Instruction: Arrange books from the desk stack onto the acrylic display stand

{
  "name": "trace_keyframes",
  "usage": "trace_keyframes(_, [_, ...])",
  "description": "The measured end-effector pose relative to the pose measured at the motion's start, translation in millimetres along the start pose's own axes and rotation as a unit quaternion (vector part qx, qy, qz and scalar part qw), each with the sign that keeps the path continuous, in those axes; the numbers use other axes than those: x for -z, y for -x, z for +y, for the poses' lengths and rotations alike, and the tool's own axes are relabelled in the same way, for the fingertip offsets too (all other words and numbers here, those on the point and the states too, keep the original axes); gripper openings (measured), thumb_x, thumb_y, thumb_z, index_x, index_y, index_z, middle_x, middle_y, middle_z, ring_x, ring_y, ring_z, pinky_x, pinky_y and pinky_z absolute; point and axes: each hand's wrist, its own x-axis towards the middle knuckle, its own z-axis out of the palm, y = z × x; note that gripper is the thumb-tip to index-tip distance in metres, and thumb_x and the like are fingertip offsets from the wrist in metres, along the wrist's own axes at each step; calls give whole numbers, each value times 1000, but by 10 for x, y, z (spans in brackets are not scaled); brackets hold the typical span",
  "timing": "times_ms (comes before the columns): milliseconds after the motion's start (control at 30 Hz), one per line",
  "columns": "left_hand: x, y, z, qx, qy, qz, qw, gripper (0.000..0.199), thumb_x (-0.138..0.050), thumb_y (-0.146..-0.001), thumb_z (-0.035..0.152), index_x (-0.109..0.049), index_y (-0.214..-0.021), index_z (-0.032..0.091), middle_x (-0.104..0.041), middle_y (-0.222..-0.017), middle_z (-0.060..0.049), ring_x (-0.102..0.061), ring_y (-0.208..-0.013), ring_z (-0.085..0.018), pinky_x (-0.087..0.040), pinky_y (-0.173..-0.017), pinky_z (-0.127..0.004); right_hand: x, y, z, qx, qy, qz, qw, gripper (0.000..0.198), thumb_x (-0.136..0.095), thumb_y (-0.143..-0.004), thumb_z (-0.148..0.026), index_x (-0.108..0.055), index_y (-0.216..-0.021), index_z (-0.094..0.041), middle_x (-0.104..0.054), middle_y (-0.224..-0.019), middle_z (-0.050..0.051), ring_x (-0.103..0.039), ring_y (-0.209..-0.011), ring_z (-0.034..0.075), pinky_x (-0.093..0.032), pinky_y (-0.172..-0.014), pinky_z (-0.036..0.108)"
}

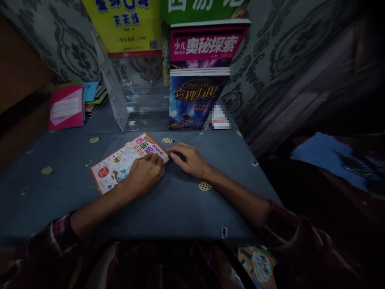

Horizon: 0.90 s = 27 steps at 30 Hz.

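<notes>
A thin booklet [124, 162] with a coloured, partly drawn cover and a reddish border lies at a slant on the blue-grey tablecloth. My left hand [147, 170] rests over its right part with the fingers curled and bunched; their tips and whatever is under them are hidden. At the booklet's right corner, my right hand [191, 160] reaches in from the right. Its thumb and forefinger come together on that corner, while the other fingers are bent.
Behind the booklet stands a clear tiered rack [120, 108] holding a yellow book [132, 32], a pink-covered book [207, 48] and a dark blue book [195, 100]. A pink notebook [66, 106] and stacked booklets [95, 98] lie back left. Blue cloth [325, 160] is at right.
</notes>
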Motion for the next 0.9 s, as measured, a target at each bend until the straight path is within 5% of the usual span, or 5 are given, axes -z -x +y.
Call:
trace_keyframes(133, [-91, 151, -131, -39, 14, 31, 999, 30, -46, -103, 30, -66, -117, 13, -68, -123, -18, -66, -112, -28, -58, -88, -41, -40, 3, 27, 60, 52, -53, 995, 20, -53, -97, -28, -72, -99, -21, -71, -86, 7, -62, -84, 23, -53, -82, 40])
trace_keyframes(267, [-156, 502, -376, -32, 18, 36, 999, 52, -50, -100, 50, -52, -144, 21, -52, -151, -16, -48, -140, -35, -45, -108, -57, -39, 13, 55, 101, 89, -84, 987, 21, -59, -97, -35, -71, -103, -19, -68, -94, 10, -60, -89, 24, -53, -79, 39])
trace_keyframes(500, [-300, 1027, -685, 2, 33, -21, 999, 87, -58, -85, 74, -36, -157, 31, -34, -163, -17, -31, -148, -47, -37, -108, -70, -53, 2, 92, 89, 128, -98, 983, 27, -50, -103, -38, -71, -109, -22, -68, -98, 10, -60, -93, 25, -53, -80, 40])
trace_keyframes(900, [-278, 1196, -827, -54, 109, -55, 991, 86, -70, -86, 52, -30, -159, 30, -28, -167, -12, -20, -154, -41, -26, -120, -65, -67, -79, 146, 76, 186, -100, 975, 26, -50, -103, -34, -71, -113, -20, -72, -106, 11, -60, -100, 26, -52, -87, 42])
